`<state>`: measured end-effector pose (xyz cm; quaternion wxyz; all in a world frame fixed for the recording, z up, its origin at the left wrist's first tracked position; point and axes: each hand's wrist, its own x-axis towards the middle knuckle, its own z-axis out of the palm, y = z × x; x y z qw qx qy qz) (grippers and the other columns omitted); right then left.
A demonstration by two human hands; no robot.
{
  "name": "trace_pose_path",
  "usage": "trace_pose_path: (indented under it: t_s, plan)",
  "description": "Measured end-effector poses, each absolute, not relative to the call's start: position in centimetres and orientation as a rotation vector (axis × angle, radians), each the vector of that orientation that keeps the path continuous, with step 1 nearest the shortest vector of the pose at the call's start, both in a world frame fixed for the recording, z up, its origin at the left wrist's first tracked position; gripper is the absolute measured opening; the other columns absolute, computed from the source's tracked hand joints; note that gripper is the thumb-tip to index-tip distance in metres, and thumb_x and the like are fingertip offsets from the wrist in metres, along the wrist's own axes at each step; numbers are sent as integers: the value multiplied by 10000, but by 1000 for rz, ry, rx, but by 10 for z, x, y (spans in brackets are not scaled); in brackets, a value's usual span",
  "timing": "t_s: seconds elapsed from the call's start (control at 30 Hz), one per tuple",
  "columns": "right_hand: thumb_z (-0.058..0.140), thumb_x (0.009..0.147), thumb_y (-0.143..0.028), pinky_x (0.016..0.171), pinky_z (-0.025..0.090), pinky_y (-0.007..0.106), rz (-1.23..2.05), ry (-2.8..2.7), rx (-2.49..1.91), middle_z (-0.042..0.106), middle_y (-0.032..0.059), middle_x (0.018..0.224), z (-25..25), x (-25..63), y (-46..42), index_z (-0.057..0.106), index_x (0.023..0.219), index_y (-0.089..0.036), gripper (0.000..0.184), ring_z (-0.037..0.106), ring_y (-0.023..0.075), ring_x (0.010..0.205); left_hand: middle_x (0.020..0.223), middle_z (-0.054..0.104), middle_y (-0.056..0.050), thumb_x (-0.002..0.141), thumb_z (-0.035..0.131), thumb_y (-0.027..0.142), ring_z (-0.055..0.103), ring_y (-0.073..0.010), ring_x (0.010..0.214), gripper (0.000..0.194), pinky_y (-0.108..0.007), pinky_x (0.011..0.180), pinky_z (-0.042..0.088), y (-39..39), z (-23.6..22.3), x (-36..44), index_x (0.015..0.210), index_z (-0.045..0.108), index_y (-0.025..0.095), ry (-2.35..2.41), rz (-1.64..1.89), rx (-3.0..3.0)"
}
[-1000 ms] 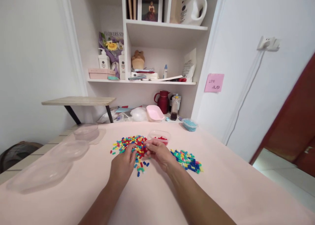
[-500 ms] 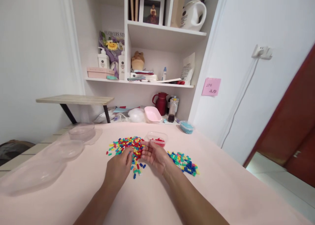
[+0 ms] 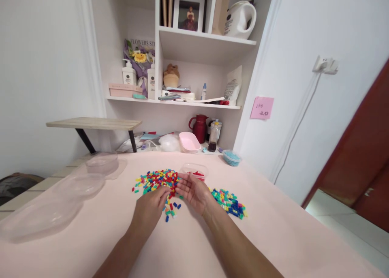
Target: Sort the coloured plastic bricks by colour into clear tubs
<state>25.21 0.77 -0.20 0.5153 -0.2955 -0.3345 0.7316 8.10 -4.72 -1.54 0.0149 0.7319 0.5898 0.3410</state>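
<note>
A heap of small mixed-colour plastic pieces (image 3: 158, 180), like tiny building bricks, lies on the pink tabletop. My left hand (image 3: 150, 203) is at the heap's near edge, thumb and forefinger pinched together; whatever may be between them is too small to make out. Facing it, my right hand (image 3: 194, 193) is open at the heap's right side, with the palm turned toward the left hand and fingers stretched out. Just behind the right hand stands a clear plastic tub (image 3: 202, 168) with red pieces (image 3: 199, 174) in it, partly hidden by the fingers.
To the right lies a second pile of mainly green, blue and yellow pieces (image 3: 229, 203). A clear tub of light-blue pieces (image 3: 231, 158) stands at the back right. Several clear containers (image 3: 82, 184) line the left side. A pink tray (image 3: 189, 142) and red jug (image 3: 199, 129) are behind.
My right hand's fingers have gone from a pinch to stretched out, palm showing. My left hand stays pinched and has shifted slightly right since half a second ago. The camera view moved a little.
</note>
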Motion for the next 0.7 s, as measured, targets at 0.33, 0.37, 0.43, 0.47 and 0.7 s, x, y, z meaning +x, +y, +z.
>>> trace_pose_path:
  t_s: [0.33, 0.37, 0.43, 0.47, 0.7]
  plan:
    - [398, 1003, -384, 504, 494, 219, 1626, -689, -747, 616, 38, 655, 0, 254, 7, 659, 898, -123, 384, 585, 107, 522, 645, 672, 26, 939, 341, 357, 613, -134, 601, 394, -227, 629, 465, -52, -11, 80, 1087, 702, 300, 1756, 1152, 2137]
    - [419, 990, -402, 441, 439, 199, 1566, -688, -752, 574, 7, 606, -1, 257, 10, 648, 888, -138, 364, 527, 92, 465, 632, 654, 29, 946, 321, 389, 607, -135, 589, 415, -232, 611, 465, -52, -11, 80, 1107, 692, 294, 1745, 1168, 2093]
    - [471, 951, -450, 358, 297, 177, 1488, -697, -759, 467, -52, 526, -1, 264, 13, 622, 868, -163, 335, 385, 69, 382, 616, 623, 37, 953, 288, 467, 586, -135, 547, 463, -239, 566, 458, -53, -12, 80, 1142, 669, 284, 1712, 1196, 2004]
    - [504, 925, -471, 345, 235, 174, 1474, -708, -760, 420, -73, 502, -1, 267, 14, 611, 862, -172, 324, 323, 62, 364, 614, 612, 40, 951, 280, 501, 573, -133, 522, 483, -241, 547, 454, -53, -12, 80, 1153, 659, 280, 1691, 1207, 1966]
    - [653, 753, -368, 404, 166, 188, 1382, -1371, -965, 428, -86, 504, -3, 263, 6, 665, 820, -171, 208, 263, 53, 407, 633, 586, 44, 944, 287, 552, 526, -127, 471, 490, -252, 510, 430, -55, -13, 80, 1139, 623, 254, 1578, 1340, 1815]
